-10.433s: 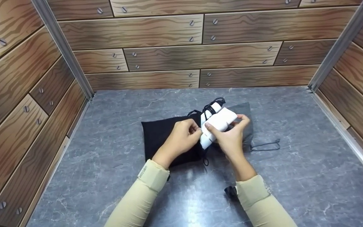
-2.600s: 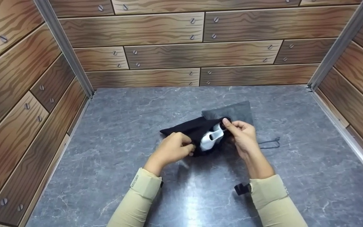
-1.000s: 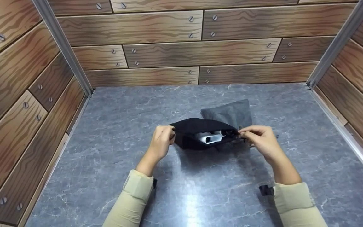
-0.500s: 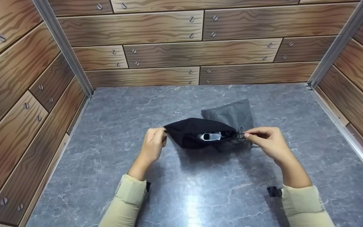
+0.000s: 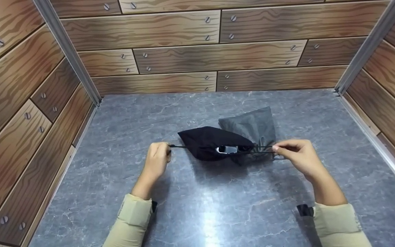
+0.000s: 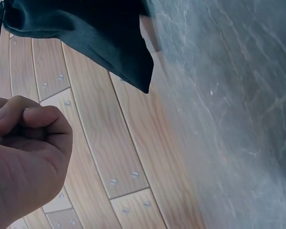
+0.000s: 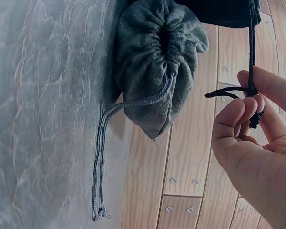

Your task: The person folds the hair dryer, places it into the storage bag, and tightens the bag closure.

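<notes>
A black drawstring pouch (image 5: 211,142) hangs just above the grey table, its mouth nearly drawn together. A bit of a white object (image 5: 225,149) still shows through the mouth. My left hand (image 5: 159,157) pinches the left end of the black cord (image 5: 180,146), and my right hand (image 5: 295,154) pinches the right end (image 7: 251,47). The cord runs taut between them. In the left wrist view my fist (image 6: 24,143) is curled under the pouch (image 6: 95,33). Behind the black pouch lies a grey drawstring pouch (image 5: 252,125), cinched closed (image 7: 157,62).
The grey pouch's cord (image 7: 102,157) trails loose on the grey marble-patterned table (image 5: 218,206). Wood-patterned walls (image 5: 201,51) with metal corner posts (image 5: 67,55) box in the table on the left, back and right.
Both hands have moved apart sideways, pulling the cord ends out. The pouch mouth has narrowed and less of the white object shows than before.
</notes>
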A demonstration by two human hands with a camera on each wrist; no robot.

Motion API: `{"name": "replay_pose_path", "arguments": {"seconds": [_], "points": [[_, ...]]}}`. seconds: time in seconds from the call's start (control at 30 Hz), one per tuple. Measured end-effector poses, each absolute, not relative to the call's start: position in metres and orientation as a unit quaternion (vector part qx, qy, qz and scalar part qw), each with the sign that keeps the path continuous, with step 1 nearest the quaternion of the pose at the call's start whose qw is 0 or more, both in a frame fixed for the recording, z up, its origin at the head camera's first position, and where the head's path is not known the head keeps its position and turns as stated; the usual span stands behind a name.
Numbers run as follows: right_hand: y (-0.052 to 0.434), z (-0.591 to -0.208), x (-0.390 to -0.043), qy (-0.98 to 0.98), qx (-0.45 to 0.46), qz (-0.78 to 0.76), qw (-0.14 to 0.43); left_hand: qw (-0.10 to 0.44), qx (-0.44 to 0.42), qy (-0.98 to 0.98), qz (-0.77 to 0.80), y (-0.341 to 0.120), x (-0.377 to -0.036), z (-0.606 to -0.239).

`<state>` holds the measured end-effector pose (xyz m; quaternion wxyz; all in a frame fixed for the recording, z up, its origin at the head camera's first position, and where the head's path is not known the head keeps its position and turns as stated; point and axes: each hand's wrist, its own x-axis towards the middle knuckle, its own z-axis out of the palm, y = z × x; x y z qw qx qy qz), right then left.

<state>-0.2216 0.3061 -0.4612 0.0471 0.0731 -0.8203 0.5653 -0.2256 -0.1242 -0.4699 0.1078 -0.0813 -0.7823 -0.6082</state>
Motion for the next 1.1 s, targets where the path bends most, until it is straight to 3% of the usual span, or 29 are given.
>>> {"name": "replay_pose_path", "arguments": {"seconds": [0.4,0.73,1.1], "points": [[0.318,-0.464,-0.224,-0.803,0.036,0.593,0.043,0.030,0.003,-0.611,-0.791,-0.130,-0.227,-0.469],[0.331,-0.470,-0.227,-0.750,-0.013,0.661,-0.006,-0.071,0.097,-0.350,-0.929,-0.145,-0.225,-0.466],[0.345,-0.478,-0.226,-0.789,-0.029,0.613,-0.032,-0.100,0.219,-0.116,-0.964,-0.165,-0.229,-0.473]]}}
